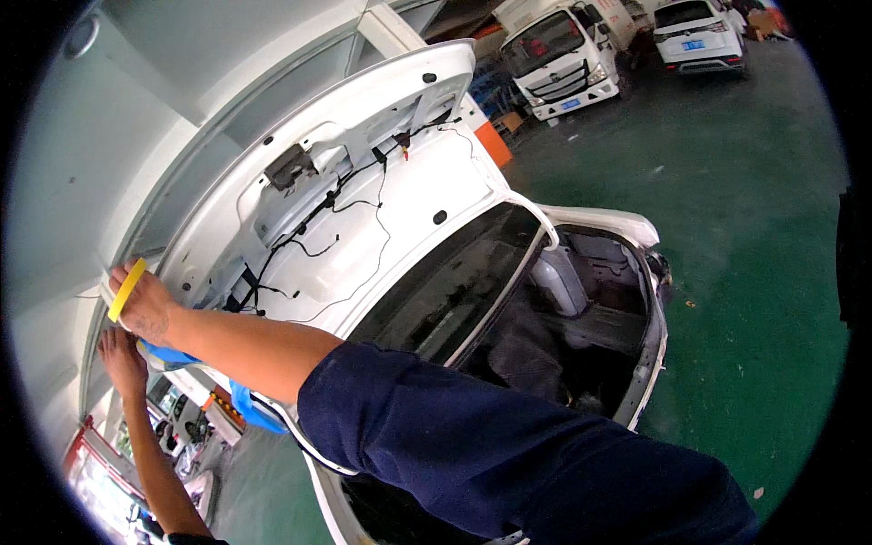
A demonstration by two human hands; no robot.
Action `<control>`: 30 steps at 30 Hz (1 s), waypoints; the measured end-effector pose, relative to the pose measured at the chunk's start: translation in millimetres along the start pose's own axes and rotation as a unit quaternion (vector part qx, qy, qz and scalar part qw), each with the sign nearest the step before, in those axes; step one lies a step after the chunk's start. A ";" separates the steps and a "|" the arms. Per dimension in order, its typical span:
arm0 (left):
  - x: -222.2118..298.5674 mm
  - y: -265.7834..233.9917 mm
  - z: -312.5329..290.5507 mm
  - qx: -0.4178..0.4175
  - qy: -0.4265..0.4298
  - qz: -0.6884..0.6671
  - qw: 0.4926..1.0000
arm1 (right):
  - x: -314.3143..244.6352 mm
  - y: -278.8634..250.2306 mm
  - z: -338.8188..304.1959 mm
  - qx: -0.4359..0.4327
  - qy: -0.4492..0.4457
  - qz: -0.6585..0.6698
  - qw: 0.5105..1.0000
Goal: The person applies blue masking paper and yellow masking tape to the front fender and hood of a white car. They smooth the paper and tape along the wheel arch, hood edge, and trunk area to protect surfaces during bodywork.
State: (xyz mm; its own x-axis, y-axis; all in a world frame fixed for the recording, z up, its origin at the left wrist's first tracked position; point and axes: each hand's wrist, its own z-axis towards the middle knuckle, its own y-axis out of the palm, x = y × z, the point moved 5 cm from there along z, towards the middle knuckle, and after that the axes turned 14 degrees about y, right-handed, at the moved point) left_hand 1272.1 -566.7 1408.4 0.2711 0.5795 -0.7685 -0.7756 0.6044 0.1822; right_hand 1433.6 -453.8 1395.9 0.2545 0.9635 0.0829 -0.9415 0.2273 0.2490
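Observation:
My right hand (150,304) is raised at the far left, at the end of an arm stretched across the view in a dark blue sleeve. It is closed on a yellow tape roll (127,290), seen nearly edge-on. Just below it is my left hand (124,365), its fingers bent at the lid's edge; what they pinch, if anything, is hidden. Both hands are at the left end of a raised white trunk lid (418,195). Blue covering material (257,411) hangs by the lid's lower left edge, partly behind my right forearm.
Black wiring (322,207) runs along the lid's inner side, with several loose ends. Beneath lies the car's open trunk (599,331), dark inside. A white truck (559,64) and a white car (698,36) stand farther back on the green floor (727,227).

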 end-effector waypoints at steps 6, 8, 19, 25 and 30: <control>-11.2 9.3 -11.6 -0.045 -0.043 -0.074 0.995 | 82.6 -29.3 -29.6 -0.007 0.030 0.027 0.999; 4.1 8.1 -4.9 -0.013 -0.043 -0.110 0.993 | 129.1 -43.1 -39.9 -0.034 0.065 0.039 0.997; 25.4 -8.3 3.9 -0.082 -0.164 -0.187 0.965 | 225.4 -112.3 -19.9 -0.043 0.072 -0.094 0.992; 26.0 -45.9 32.8 -0.077 -0.156 -0.207 0.963 | 220.2 -102.8 -4.9 0.005 0.071 -0.134 0.988; 21.4 -47.3 30.4 -0.081 -0.109 -0.171 0.976 | 215.1 -88.3 -5.4 0.003 0.063 -0.141 0.988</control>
State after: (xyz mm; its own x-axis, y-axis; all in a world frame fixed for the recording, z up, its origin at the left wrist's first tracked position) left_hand 1331.9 -566.3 1401.9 0.6313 0.4716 -0.6157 -0.6934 0.6988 -0.1757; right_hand 1570.3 -265.9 1386.6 0.4771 0.8717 -0.1116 -0.8355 0.4893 0.2501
